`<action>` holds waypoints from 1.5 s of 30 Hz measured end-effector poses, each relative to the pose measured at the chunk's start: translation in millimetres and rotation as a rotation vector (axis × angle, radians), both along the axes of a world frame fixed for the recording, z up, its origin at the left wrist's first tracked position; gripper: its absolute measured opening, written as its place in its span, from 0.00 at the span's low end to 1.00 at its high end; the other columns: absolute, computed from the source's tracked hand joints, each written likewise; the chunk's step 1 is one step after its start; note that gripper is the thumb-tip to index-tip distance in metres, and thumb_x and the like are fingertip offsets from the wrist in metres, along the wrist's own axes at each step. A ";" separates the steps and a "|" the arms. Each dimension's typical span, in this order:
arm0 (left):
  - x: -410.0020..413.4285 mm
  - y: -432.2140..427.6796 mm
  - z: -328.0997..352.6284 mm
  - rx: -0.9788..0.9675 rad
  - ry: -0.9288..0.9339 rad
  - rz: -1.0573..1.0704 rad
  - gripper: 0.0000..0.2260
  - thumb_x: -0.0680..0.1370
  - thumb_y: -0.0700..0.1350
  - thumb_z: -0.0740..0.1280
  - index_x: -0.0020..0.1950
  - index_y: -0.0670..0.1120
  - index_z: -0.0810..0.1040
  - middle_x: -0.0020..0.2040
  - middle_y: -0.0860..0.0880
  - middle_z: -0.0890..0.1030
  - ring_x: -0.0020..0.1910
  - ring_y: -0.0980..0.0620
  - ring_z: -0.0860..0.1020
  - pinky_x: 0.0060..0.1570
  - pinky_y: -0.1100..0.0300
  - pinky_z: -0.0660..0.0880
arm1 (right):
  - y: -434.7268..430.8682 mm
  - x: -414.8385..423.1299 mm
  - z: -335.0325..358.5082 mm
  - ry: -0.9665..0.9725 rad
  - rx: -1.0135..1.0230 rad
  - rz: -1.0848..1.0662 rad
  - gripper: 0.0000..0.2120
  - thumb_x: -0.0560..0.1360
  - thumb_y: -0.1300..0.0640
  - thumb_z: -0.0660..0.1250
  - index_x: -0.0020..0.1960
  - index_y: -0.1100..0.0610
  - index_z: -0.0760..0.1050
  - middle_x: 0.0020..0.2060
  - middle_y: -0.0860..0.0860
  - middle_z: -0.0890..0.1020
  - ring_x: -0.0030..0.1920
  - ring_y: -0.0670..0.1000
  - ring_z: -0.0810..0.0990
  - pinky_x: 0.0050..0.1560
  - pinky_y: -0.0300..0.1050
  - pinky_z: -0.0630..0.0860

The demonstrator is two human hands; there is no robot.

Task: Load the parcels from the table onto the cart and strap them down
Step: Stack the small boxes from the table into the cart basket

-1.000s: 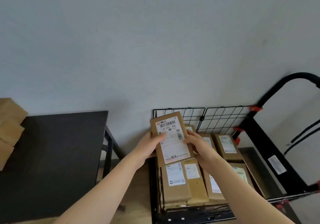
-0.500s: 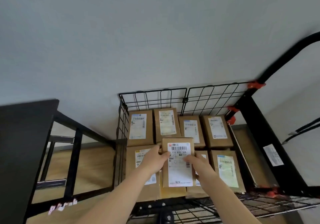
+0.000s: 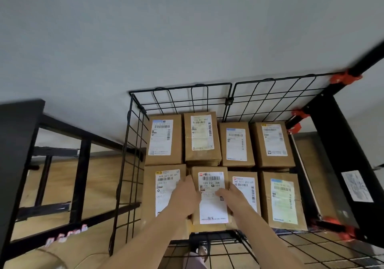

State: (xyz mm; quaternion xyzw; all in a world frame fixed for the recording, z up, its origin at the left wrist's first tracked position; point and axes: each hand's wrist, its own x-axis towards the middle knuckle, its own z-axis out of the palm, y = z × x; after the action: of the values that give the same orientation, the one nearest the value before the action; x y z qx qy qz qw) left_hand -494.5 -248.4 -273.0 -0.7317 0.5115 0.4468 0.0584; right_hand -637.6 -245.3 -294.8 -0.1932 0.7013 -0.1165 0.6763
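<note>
Gripping one rectangular cardboard parcel [image 3: 212, 208] are left hand [image 3: 185, 198] and right hand [image 3: 235, 199].

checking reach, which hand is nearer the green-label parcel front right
Right. Both hold the middle parcel: right hand on the side toward the green-label parcel, left hand opposite.

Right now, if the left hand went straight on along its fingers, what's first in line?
Probably the back-row parcel second from left; the left hand points at it, depth unclear.
</note>
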 end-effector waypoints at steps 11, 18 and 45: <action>13.0 -3.3 11.1 -0.029 0.065 -0.062 0.16 0.79 0.40 0.58 0.65 0.49 0.69 0.57 0.49 0.69 0.53 0.48 0.76 0.53 0.59 0.75 | -5.3 1.9 -0.7 -0.015 0.018 0.101 0.29 0.76 0.65 0.60 0.75 0.52 0.59 0.61 0.52 0.77 0.57 0.53 0.77 0.50 0.45 0.76; 40.0 5.7 36.2 -0.092 0.130 -0.032 0.16 0.80 0.42 0.59 0.67 0.49 0.71 0.64 0.50 0.67 0.58 0.50 0.74 0.56 0.61 0.73 | -3.3 9.0 36.2 0.191 -0.069 0.164 0.27 0.78 0.63 0.59 0.75 0.54 0.58 0.69 0.55 0.71 0.65 0.57 0.70 0.59 0.49 0.68; 302.5 191.1 220.3 -0.697 0.154 0.159 0.12 0.79 0.43 0.62 0.61 0.52 0.75 0.60 0.54 0.73 0.55 0.59 0.74 0.56 0.64 0.71 | 151.6 266.1 239.6 0.279 -0.812 0.362 0.10 0.79 0.59 0.60 0.55 0.51 0.79 0.52 0.46 0.79 0.54 0.45 0.74 0.51 0.38 0.69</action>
State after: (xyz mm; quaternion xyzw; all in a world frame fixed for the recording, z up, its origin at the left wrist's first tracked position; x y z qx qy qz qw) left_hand -192.0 -57.4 -52.7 -0.7093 0.5773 0.3026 -0.2682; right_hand -371.5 -93.8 -55.2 -0.5752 0.6383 -0.2345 0.4546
